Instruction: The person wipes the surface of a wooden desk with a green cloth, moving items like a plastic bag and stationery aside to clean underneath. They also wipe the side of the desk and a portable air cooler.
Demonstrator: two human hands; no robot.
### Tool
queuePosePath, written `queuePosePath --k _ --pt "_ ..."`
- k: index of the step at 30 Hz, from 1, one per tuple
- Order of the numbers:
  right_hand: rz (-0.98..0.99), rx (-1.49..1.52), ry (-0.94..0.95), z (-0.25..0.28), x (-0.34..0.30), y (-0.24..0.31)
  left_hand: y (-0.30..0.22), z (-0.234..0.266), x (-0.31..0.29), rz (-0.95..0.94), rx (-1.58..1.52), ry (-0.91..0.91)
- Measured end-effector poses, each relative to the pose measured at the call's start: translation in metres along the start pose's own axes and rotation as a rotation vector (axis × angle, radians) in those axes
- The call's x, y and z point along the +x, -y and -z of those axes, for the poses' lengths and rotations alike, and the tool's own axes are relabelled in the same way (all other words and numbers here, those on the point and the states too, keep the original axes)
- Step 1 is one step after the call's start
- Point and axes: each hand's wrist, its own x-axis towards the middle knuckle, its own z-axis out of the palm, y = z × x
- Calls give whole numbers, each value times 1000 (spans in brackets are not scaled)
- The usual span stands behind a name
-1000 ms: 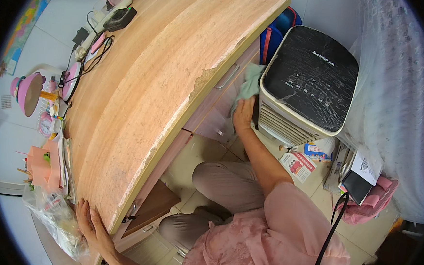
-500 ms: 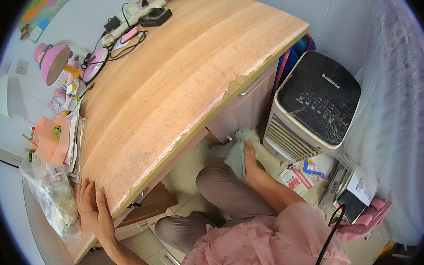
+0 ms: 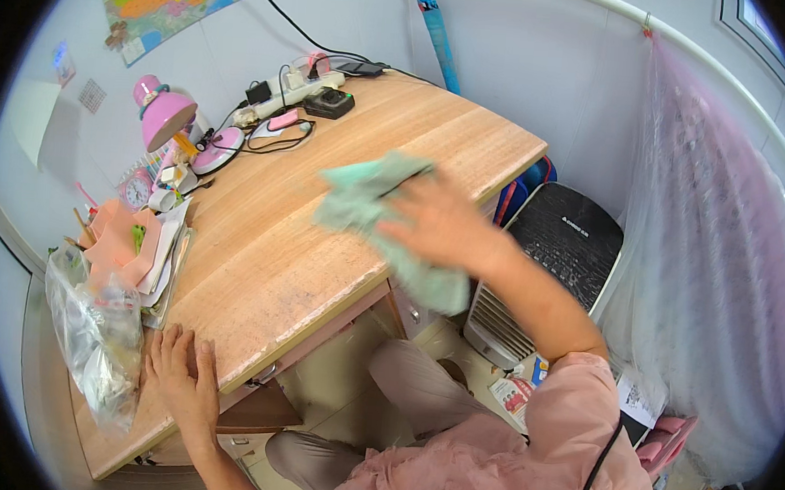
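Note:
My right hand (image 3: pixel 448 223) is over the worn front edge of the wooden desk (image 3: pixel 268 228), smeared by motion, with a pale green cloth (image 3: pixel 355 193) in its grip. Part of the cloth spreads on the desktop, and another part hangs past the edge. My left hand (image 3: pixel 182 376) rests flat on the desk's near left corner, fingers apart and holding nothing. Right beside it lies a clear plastic bag (image 3: pixel 99 344).
A peach pen holder (image 3: pixel 119 237) and papers (image 3: pixel 169 254) stand along the left side. Behind them are a pink lamp (image 3: pixel 162 114), an alarm clock (image 3: pixel 135 192) and a power strip (image 3: pixel 298 94) with cords. An air cooler (image 3: pixel 568 233) stands right of the desk, beside a sheer curtain (image 3: pixel 677 289).
My right hand has brought the cloth up from beside the drawers below the desk onto the desktop. The view has tilted up. My left hand stays on the desk corner.

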Motion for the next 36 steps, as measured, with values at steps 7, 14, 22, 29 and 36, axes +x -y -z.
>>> queuePosePath --k 7,14,22,29,36 --pt "-743 -51 340 -8 -6 -170 -10 -4 3 13 -56 -27" --pt "-284 -32 345 19 -3 -46 -4 1 -1 49 -16 -29" --pt "-703 -225 420 1 -18 -156 -13 2 3 49 -14 52" --pt "-805 18 550 -56 62 -244 -7 -1 3 30 -44 45" --pt "-750 -143 546 -94 121 -227 -8 4 5 72 -63 54"
